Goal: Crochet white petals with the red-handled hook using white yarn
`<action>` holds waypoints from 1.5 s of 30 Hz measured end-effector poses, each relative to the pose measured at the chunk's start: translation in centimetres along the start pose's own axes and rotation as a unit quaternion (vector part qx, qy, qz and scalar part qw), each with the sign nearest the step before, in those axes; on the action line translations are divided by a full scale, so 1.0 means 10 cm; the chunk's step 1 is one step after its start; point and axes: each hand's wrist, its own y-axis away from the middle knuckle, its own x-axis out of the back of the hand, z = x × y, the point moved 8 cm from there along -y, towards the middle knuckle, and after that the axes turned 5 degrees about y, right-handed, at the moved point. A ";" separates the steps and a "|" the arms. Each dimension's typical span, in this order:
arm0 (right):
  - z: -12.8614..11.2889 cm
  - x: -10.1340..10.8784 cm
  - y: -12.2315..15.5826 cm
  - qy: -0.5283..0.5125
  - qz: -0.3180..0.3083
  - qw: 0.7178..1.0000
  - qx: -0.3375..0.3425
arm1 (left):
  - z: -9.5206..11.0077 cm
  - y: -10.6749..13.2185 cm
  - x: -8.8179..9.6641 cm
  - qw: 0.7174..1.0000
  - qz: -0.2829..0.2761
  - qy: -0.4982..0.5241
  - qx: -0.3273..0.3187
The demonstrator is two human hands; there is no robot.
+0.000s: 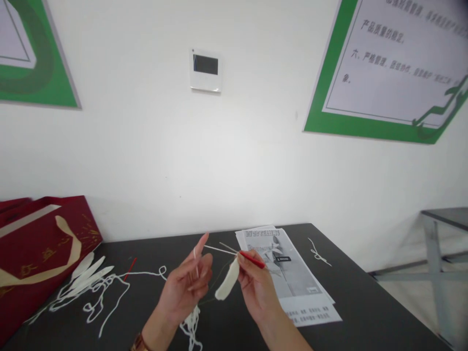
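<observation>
My right hand (258,285) pinches a crochet hook with a red handle (253,259), its thin shaft pointing left. The same fingers hold the top of a white crocheted piece (228,281), long and petal-shaped, hanging down at a tilt. White yarn (217,249) runs taut from the hook across to my left hand (188,280). There it loops round the raised index finger, while the other fingers curl in over the strand. Below the left hand dangles a loose bunch of yarn (192,321). A thin dark strand curves between the hands; its kind is unclear.
On the black table (146,312), several white petal-shaped pieces (86,275) lie left with tangled yarn and a thin red stick (130,268). A dark red gift bag (44,253) stands beside them. Printed sheets (300,278) lie right, near a small knotted cord (318,254).
</observation>
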 end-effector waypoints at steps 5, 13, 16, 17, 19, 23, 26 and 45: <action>-0.01 -0.04 -0.04 0.002 0.050 0.996 0.072 | -0.07 -0.01 -0.19 0.972 0.053 -0.189 -0.132; 0.04 -0.07 -0.01 0.071 0.047 0.981 0.175 | 0.08 -0.07 -0.49 0.975 0.122 -0.096 -0.161; 0.07 -0.06 -0.04 0.085 0.033 0.980 0.177 | 0.12 -0.10 -0.48 0.978 0.127 -0.053 -0.155; 0.06 -0.05 -0.04 0.093 0.027 0.979 0.177 | 0.12 -0.11 -0.46 0.978 0.131 -0.042 -0.155; 0.04 -0.05 -0.05 0.119 0.013 0.978 0.173 | 0.11 -0.14 -0.42 0.981 0.128 -0.028 -0.144; -0.02 -0.04 -0.06 0.173 -0.013 0.971 0.166 | 0.08 -0.18 -0.34 0.986 0.108 -0.009 -0.123; -0.01 -0.01 -0.07 0.177 -0.028 0.973 0.142 | 0.09 -0.19 -0.27 0.987 0.102 -0.011 -0.120; -0.24 -0.21 0.32 0.414 -0.130 0.833 0.343 | -0.09 -0.03 -0.32 0.995 0.057 0.084 0.013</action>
